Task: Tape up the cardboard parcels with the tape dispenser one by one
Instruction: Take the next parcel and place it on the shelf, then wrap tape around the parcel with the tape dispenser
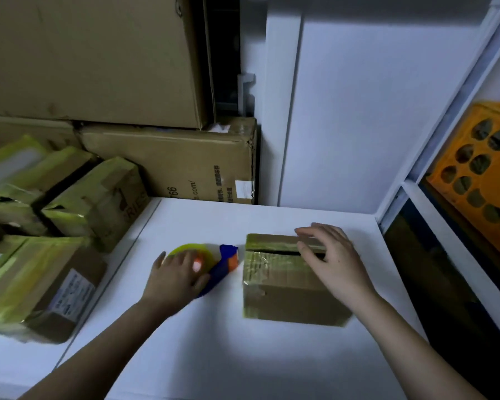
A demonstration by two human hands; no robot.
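We are in a stockroom or packing area. Large cardboard cartons (98, 59) are stacked against the wall, small parcels wrapped in yellow-green tape (93, 197) are piled at left, and a white table (214, 356) serves for packing. An orange plastic crate (474, 168) sits on white shelving (433, 157) at right.

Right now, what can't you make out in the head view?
- Tape dispenser: handle and roll centre covered by the left hand; grip blurred.
- Parcel: right end of the open top seam hidden under the right hand; contents dark.
- Label on the taped parcel at left: print too small.
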